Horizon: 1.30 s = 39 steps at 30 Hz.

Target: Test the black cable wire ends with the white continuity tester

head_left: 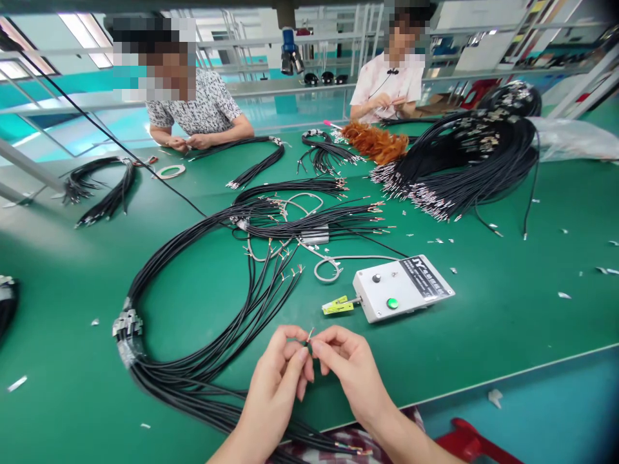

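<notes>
Near the table's front edge, my left hand (283, 370) is closed in a pinch on a black cable end (309, 336) whose thin inner wires stick up. My right hand (345, 361) pinches at the same end from the right, its fingertips beside those of my left hand. A bundle of black cables (164, 254) curves round on the left, bound with clear wrap, and its lower strands run beneath my left hand. Behind my right hand lies a grey box (403, 290) with a knob, a lit green button and a yellow-green tip (338, 305).
A large heap of black cables (464, 161) lies at the back right, with orange-brown strands (377, 143) beside it. Two people work across the green table (512, 283). Smaller cable bundles, a tape ring (171, 172) and white scraps lie around. A red stool (471, 441) stands below right.
</notes>
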Motion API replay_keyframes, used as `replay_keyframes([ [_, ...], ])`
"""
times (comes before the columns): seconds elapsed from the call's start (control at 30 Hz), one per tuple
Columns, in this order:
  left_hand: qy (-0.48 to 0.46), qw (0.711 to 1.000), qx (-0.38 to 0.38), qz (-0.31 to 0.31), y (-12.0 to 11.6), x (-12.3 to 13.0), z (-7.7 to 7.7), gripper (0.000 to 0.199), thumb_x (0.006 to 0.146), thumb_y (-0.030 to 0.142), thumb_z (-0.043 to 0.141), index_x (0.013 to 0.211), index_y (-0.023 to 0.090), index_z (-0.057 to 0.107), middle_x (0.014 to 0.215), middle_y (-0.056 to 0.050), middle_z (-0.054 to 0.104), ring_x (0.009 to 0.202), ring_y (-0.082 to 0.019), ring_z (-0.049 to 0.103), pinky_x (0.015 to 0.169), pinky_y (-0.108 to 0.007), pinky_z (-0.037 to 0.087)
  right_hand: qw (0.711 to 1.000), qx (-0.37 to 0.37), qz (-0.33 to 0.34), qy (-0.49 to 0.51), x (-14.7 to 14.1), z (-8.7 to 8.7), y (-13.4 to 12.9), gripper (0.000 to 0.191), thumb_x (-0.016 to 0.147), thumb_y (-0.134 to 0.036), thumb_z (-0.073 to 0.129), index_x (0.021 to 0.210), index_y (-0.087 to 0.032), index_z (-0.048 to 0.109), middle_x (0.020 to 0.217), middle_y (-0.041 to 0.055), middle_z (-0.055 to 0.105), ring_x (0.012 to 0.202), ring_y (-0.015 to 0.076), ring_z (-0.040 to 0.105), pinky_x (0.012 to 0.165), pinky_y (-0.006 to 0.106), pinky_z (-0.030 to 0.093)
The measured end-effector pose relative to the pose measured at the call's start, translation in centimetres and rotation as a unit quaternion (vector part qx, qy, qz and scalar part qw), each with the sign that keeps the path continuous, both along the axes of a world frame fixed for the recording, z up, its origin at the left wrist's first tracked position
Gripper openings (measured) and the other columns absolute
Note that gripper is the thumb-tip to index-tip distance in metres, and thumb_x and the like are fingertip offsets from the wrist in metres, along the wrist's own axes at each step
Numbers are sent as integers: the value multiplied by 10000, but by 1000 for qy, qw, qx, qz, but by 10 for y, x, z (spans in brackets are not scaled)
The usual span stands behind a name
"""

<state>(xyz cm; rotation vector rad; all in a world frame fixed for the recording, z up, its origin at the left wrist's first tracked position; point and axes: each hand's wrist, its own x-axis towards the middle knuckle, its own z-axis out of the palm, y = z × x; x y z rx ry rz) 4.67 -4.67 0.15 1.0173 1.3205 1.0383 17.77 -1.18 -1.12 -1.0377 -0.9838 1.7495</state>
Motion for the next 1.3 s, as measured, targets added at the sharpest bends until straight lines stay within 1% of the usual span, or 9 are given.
replay_keyframes([
  [0.1, 0, 1000, 8, 1, 1, 3, 1, 352, 889, 463, 566, 1108, 189, 532, 693, 36, 537, 465, -69, 402, 425, -184, 315, 1000, 6, 2, -19, -3, -1, -3, 288, 744, -433, 716, 677, -172, 613, 555, -38, 556, 514, 89, 469, 524, 222, 394],
  [0.4, 4, 997, 44, 67, 10, 13, -7, 176, 863, 341, 614, 819, 178, 568, 910, 0, 537, 403, -26, 485, 368, -183, 330, 967, 143, 24, -210, 19, 4, 0, 189, 830, -287, 591, 673, -182, 583, 611, -37, 534, 546, 93, 455, 530, 229, 370],
  [0.63, 212, 953, 217, 16, 1, 12, -11, 170, 912, 147, 495, 811, 208, 618, 813, -23, 604, 773, -166, 588, 717, -263, 479, 905, 265, 76, -325, 41, 14, 5, 150, 891, -201, 541, 766, -211, 623, 749, -13, 627, 671, 124, 587, 645, 246, 447],
  [0.7, 193, 967, 164, 20, 4, 10, -11, 157, 909, 186, 509, 788, 199, 608, 737, -8, 591, 680, -152, 559, 629, -245, 453, 870, 310, 87, -373, 47, 15, 7, 111, 912, -205, 546, 862, -219, 644, 827, -1, 674, 702, 138, 612, 684, 274, 441],
  [0.8, 132, 989, 71, -1, 12, 7, -10, 156, 892, 270, 545, 771, 184, 594, 630, 29, 522, 545, -120, 469, 492, -217, 365, 770, 419, 80, -475, 48, 18, 9, 154, 893, -214, 616, 1045, -207, 635, 991, 41, 705, 806, 190, 634, 751, 335, 403],
  [0.93, 105, 992, 55, -52, 22, 5, -9, 172, 877, 269, 551, 731, 179, 570, 630, 34, 515, 539, -111, 452, 498, -210, 360, 641, 538, 111, -536, 43, 20, 15, 123, 902, -208, 624, 781, -197, 643, 753, 5, 682, 708, 179, 606, 662, 337, 319],
  [1.03, 161, 980, 101, -66, 29, 3, -9, 179, 883, 230, 529, 722, 179, 587, 684, 6, 572, 621, -138, 516, 576, -228, 405, 606, 574, 122, -536, 48, 20, 27, 249, 944, -198, 562, 705, -202, 628, 673, -13, 660, 664, 154, 582, 651, 332, 290],
  [1.17, 187, 974, 117, -46, 41, -1, -11, 162, 875, 228, 537, 735, 180, 603, 690, 1, 582, 633, -146, 526, 583, -233, 405, 586, 562, 75, -579, 61, 21, 49, 66, 924, -200, 601, 922, -185, 666, 962, 33, 730, 907, 194, 609, 759, 335, 317],
  [1.3, 169, 980, 99, -39, 52, -3, -11, 158, 865, 249, 546, 730, 179, 586, 617, 35, 522, 537, -118, 465, 512, -213, 364, 550, 527, 137, -633, 57, 21, 69, 193, 861, -183, 691, 1050, -176, 653, 1147, 57, 706, 1056, 221, 576, 851, 372, 296],
])
